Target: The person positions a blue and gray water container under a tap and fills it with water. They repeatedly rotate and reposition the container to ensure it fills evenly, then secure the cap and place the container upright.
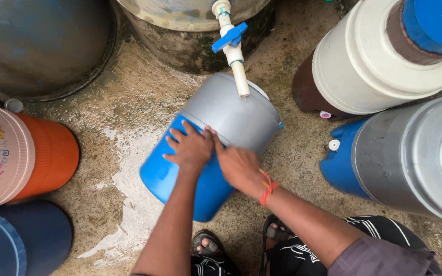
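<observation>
Both forearms were bare to the elbow. The right hand (238, 166) carried an orange-red thread band (267, 187), knotted, at the wrist; the left hand (190, 148) wore nothing. A greyish-purple sleeve (379, 258) covered the right upper arm. Black garment with white line pattern (374, 227) over the legs. Dark open-toed sandals (208, 245) on both feet.

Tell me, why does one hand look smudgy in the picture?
In the head view, the right hand is blurred on the blue and grey jug, while the left hand looks sharper; the light is soft with faint shadows, and the jugs at the edges bulge from lens distortion.
</observation>
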Available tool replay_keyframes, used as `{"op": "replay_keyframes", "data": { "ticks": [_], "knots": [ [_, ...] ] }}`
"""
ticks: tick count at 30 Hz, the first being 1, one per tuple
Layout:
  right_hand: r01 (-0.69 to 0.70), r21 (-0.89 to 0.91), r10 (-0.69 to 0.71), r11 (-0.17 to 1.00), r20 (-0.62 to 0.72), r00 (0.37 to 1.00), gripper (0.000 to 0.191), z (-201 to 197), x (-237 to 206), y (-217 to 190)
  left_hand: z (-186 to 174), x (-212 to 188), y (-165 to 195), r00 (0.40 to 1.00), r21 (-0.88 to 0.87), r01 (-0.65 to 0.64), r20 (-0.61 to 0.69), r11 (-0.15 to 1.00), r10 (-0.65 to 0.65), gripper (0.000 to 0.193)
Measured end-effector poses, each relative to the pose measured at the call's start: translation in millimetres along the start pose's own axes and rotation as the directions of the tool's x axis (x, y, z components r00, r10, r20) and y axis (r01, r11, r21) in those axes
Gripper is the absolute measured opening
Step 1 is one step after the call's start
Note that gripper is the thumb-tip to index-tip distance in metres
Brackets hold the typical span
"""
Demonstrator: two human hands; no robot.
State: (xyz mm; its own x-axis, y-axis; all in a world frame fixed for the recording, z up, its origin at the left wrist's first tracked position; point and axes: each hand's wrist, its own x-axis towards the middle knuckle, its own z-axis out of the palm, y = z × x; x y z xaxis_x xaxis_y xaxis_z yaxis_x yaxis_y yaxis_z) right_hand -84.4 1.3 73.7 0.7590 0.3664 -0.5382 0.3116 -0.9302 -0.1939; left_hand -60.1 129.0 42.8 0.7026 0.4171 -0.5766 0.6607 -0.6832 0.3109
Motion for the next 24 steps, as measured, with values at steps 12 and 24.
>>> {"op": "replay_keyframes", "data": {
  "ticks": [12, 24],
  "knots": [
    [-0.104, 0.456, 0.304, 0.884, -0.391, 0.869, 0.079, -2.1, 54.6, 150.0, 9.3, 20.0, -38.3, 0.993, 0.037, -0.104, 0.058, 0.994, 0.101, 0.091],
    [-0.196, 0.633, 0.468, 0.749, -0.296, 0.832, 0.058, 5.2, 49.5, 144.6, -23.5, 14.4, -150.8, 0.764, -0.611, 0.643, 0.464, 0.463, -0.449, 0.098]
  ]
}}
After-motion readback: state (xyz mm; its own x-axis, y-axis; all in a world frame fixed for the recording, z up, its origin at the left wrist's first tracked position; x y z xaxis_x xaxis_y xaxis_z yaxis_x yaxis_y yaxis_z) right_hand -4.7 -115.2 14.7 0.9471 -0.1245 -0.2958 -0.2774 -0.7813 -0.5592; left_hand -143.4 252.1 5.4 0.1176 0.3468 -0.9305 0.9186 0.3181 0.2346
